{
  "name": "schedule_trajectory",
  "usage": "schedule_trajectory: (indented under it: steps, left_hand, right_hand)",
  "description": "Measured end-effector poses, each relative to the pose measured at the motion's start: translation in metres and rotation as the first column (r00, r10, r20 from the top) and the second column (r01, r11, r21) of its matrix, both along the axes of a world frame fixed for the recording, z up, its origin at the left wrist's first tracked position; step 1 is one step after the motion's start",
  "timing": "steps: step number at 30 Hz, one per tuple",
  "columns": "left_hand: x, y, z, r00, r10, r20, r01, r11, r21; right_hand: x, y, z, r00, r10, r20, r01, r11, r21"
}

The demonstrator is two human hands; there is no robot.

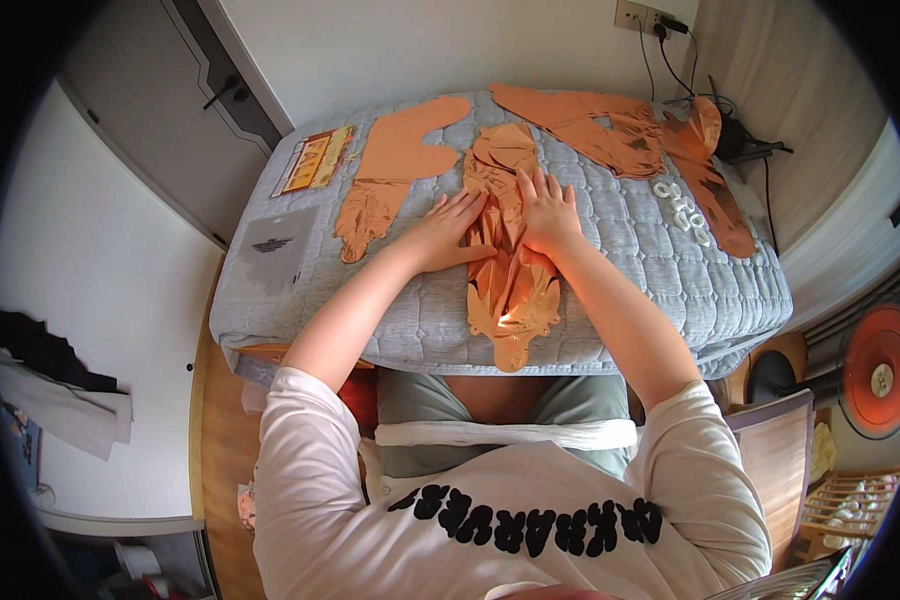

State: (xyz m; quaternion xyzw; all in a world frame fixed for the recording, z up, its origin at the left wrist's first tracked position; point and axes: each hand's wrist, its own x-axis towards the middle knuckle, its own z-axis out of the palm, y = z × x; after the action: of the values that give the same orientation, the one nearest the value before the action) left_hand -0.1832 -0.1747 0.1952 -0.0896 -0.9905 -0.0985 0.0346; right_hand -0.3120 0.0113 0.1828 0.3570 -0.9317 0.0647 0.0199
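A crumpled rose-gold foil balloon (pixel 506 150) lies lengthwise in front of me on a grey quilted mattress (pixel 625 255), its narrow tail toward the near edge. My left hand (pixel 448 235) rests on its left side, fingers stretched out and thumb reaching across the foil. On the right side, my right hand (pixel 550 215) presses down with its fingers spread. Both hands are open. A flat foil balloon (pixel 407 145) lies to the left, partly wrinkled at its lower end. Another flat balloon (pixel 590 125) stretches across the back right, with one more (pixel 712 185) farther right.
Several white rings (pixel 682 213) lie right of the balloons. At the left are a printed card (pixel 313 160) and a clear plastic bag (pixel 270 245). Cables (pixel 735 125) trail at the far right corner. A fan (pixel 878 370) and a chair (pixel 773 450) stand to my right.
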Motion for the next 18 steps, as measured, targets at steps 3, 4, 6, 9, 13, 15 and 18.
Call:
schedule_trajectory:
  steps: [3,4,6,9,13,15,18]
  left_hand:
    - [-0.004,0.006,0.003,1.0,-0.002,0.021,0.002,1.0,-0.007]
    - [-0.003,0.005,0.004,0.999,0.004,0.036,-0.005,1.0,0.005]
    - [-0.003,0.002,0.001,1.0,0.0,0.018,0.0,1.0,0.011]
    - [-0.006,-0.006,-0.008,0.999,-0.028,-0.022,0.029,1.0,0.009]
    - [-0.003,-0.007,-0.005,0.998,-0.063,-0.028,0.062,0.998,-0.029]
    - [-0.005,-0.004,-0.004,0.998,-0.069,-0.005,0.068,0.995,-0.072]
    - [-0.006,-0.009,-0.012,0.999,-0.036,-0.03,0.037,0.999,0.024]
  right_hand:
    - [-0.005,0.002,-0.004,0.999,-0.032,0.019,0.033,0.996,-0.08]
    - [-0.004,0.001,-0.002,0.999,-0.029,0.019,0.031,0.996,-0.079]
    - [-0.002,0.001,0.0,0.999,-0.033,0.0,0.033,0.997,-0.07]
    - [-0.003,0.001,-0.009,0.997,-0.028,-0.069,0.012,0.976,-0.216]
    - [-0.003,0.0,-0.005,0.999,-0.029,-0.034,0.021,0.972,-0.234]
    - [-0.007,0.0,-0.004,0.997,-0.042,0.065,0.056,0.97,-0.237]
    - [-0.016,-0.003,-0.005,0.989,-0.028,0.142,0.067,0.957,-0.282]
